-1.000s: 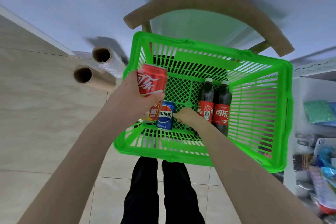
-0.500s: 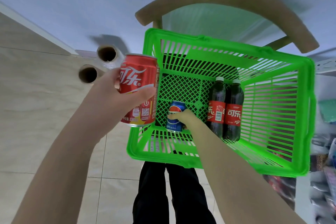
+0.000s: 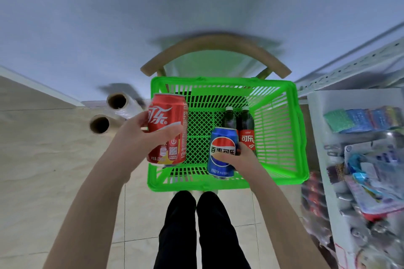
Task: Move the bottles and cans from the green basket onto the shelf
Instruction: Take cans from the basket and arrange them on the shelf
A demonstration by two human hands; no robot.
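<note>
The green basket (image 3: 282, 129) rests on a wooden chair in front of me. My left hand (image 3: 135, 137) grips a red cola can (image 3: 167, 122), held upright above the basket's left rim. My right hand (image 3: 240, 158) grips a blue Pepsi can (image 3: 222, 152), lifted over the basket's near side. Two dark cola bottles (image 3: 239, 124) with red labels lie side by side on the basket floor behind the blue can. The shelf (image 3: 314, 129) stands to the right.
The chair's curved wooden backrest (image 3: 216, 47) arcs behind the basket. Two film rolls (image 3: 109, 113) lean at the wall on the left. The shelf holds sponges (image 3: 360, 118) and blurred packaged goods. My dark-trousered legs (image 3: 196, 229) stand on the tile floor below.
My right hand closed on the blue can and lifted it off the basket floor. My left hand raised the red can higher and clear of the basket.
</note>
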